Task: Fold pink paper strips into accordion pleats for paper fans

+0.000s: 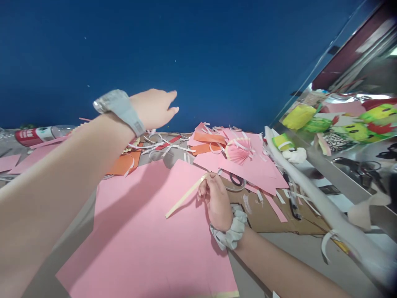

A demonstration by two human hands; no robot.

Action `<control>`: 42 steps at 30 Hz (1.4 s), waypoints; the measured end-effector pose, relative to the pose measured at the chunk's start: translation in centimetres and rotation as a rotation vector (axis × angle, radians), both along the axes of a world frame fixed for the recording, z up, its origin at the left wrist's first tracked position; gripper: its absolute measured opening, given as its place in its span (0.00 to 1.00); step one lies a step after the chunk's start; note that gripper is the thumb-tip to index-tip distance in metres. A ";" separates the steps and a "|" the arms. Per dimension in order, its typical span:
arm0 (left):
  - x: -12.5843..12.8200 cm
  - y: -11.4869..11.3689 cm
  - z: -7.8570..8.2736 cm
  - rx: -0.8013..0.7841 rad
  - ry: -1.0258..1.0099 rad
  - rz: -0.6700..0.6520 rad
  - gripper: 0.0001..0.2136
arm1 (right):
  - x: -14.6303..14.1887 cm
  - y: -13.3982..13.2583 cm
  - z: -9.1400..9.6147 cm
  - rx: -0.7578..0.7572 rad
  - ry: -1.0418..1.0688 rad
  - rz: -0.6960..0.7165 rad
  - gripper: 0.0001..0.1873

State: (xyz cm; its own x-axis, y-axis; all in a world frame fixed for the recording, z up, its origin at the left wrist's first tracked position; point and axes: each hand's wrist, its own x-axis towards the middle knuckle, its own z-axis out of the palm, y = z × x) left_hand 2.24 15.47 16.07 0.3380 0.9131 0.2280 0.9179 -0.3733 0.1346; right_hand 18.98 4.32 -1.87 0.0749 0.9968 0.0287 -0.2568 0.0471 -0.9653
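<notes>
My right hand (pixel 215 203), a scrunchie round its wrist, pinches one end of a narrow pale yellow strip (pixel 182 203). The strip slants down to the left over a big sheet of pink paper (pixel 155 248). A thin yellowish band runs along part of the sheet's bottom edge. Raised above the far side of the table, my left hand (pixel 155 108) has thumb and finger apart, and nothing shows in it. A watch with a light strap (pixel 122 109) is on that wrist. Under the left arm lies an orange paper piece (pixel 125 162).
A pleated pink paper fan (pixel 238 150) rests on pink scraps at the back. Cardboard (pixel 269 213) lies to the right, with dark-handled scissors (pixel 236 179) partly covered. A white tube (pixel 310 186) borders the right side. A red-labelled bottle (pixel 37 135) lies far left. Behind rises a blue partition (pixel 186 54).
</notes>
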 end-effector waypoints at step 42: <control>-3.2 -18.2 -11.4 -0.819 -0.871 -0.075 0.19 | 0.6 -2.7 5.4 0.701 -0.977 0.485 0.09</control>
